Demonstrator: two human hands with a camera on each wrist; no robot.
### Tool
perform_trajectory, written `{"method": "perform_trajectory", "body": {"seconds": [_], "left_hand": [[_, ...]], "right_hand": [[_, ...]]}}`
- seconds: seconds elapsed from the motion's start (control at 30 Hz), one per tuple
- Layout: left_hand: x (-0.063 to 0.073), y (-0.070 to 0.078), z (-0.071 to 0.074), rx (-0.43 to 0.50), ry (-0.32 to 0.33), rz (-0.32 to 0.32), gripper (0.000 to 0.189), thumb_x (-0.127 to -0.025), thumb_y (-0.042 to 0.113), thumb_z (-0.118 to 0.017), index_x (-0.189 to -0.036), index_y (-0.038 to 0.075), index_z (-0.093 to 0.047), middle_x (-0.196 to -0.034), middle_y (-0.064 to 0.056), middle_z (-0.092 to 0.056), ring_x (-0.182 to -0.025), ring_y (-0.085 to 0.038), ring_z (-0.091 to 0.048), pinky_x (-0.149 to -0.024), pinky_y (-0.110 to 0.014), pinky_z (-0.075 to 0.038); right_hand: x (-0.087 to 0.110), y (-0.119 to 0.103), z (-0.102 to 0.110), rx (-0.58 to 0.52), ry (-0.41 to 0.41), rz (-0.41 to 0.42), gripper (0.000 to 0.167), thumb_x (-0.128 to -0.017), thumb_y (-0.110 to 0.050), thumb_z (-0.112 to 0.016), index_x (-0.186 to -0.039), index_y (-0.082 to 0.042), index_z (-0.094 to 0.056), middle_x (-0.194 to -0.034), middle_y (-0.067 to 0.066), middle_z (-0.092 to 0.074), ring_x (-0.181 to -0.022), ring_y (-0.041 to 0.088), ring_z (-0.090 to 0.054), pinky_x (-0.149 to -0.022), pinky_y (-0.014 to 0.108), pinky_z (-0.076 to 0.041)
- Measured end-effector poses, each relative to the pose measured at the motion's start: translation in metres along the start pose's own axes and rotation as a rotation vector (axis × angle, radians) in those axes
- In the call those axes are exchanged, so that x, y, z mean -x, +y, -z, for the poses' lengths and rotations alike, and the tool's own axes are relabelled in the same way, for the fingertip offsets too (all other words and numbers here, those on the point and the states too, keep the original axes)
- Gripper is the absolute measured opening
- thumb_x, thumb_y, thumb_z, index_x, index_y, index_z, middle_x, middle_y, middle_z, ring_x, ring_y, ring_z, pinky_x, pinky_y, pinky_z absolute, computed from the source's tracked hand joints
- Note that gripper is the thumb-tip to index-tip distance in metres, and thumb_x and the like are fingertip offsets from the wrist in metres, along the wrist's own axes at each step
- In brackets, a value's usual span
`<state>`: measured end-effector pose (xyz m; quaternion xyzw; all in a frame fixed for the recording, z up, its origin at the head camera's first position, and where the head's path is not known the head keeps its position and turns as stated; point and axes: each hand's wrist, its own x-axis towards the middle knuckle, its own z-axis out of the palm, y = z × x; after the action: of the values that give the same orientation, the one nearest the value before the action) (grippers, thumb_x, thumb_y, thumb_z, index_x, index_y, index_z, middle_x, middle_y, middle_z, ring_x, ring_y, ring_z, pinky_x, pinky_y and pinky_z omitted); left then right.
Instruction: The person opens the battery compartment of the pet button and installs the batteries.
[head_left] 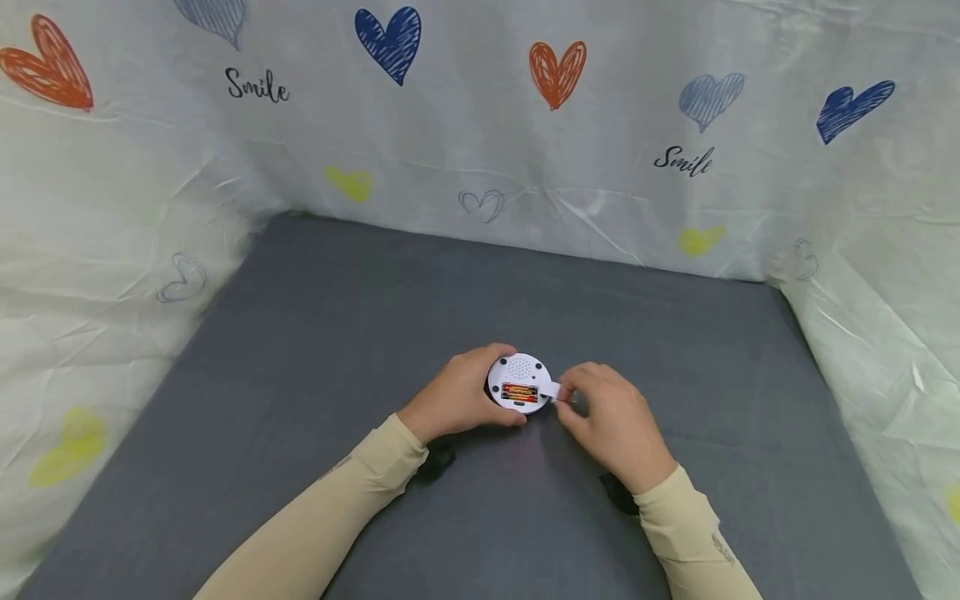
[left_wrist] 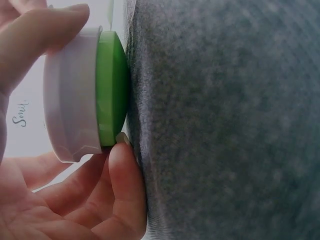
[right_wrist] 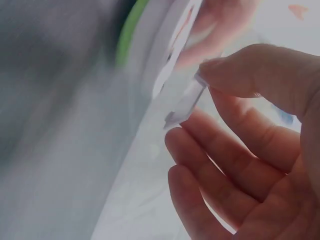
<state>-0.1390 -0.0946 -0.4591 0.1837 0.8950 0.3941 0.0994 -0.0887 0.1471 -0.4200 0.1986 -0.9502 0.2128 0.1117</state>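
A round white device [head_left: 519,368] lies underside up near the middle of the table, its battery compartment uncovered with batteries [head_left: 520,392] inside. Small speaker holes and dark feet mark this white face. Below the white body, a green domed part [left_wrist: 111,90] faces the cloth in the left wrist view. My left hand [head_left: 468,396] grips the device round its side, thumb on one edge and fingers on the other. Just right of it, my right hand [head_left: 611,421] pinches a small white battery cover [right_wrist: 186,102] between thumb and fingers, close beside the device's rim.
Dark grey cloth [head_left: 375,308] covers the table. A white curtain [head_left: 480,133] printed with hearts and "Smile" stands along the back and both sides. Dark wrist-worn pieces [head_left: 619,493] show beneath the beige sleeves [head_left: 322,517].
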Motion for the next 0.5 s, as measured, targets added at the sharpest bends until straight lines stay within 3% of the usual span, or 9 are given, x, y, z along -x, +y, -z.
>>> {"method": "perform_trajectory", "body": {"seconds": [0.17,0.5], "left_hand": [[0.004,-0.005,0.001,0.008,-0.002,-0.015,0.088,-0.077,0.038,-0.100,-0.151,0.016,-0.058,-0.134,0.001,-0.069,-0.108,-0.016,-0.064,-0.094,-0.037,-0.055],[0.003,-0.004,0.001,-0.012,-0.022,-0.039,0.087,-0.080,0.035,-0.097,-0.153,0.014,-0.056,-0.137,-0.003,-0.069,-0.111,-0.017,-0.064,-0.095,-0.037,-0.055]], "right_hand": [[-0.015,-0.024,-0.018,-0.014,-0.035,0.111,0.020,-0.087,-0.005,-0.084,-0.085,-0.018,-0.069,-0.094,-0.006,-0.070,-0.084,0.012,-0.059,-0.074,0.033,-0.053],[-0.016,-0.030,-0.030,0.003,0.004,0.134,0.019,-0.086,-0.003,-0.085,-0.084,-0.016,-0.071,-0.092,-0.006,-0.070,-0.082,0.013,-0.059,-0.073,0.033,-0.054]]}}
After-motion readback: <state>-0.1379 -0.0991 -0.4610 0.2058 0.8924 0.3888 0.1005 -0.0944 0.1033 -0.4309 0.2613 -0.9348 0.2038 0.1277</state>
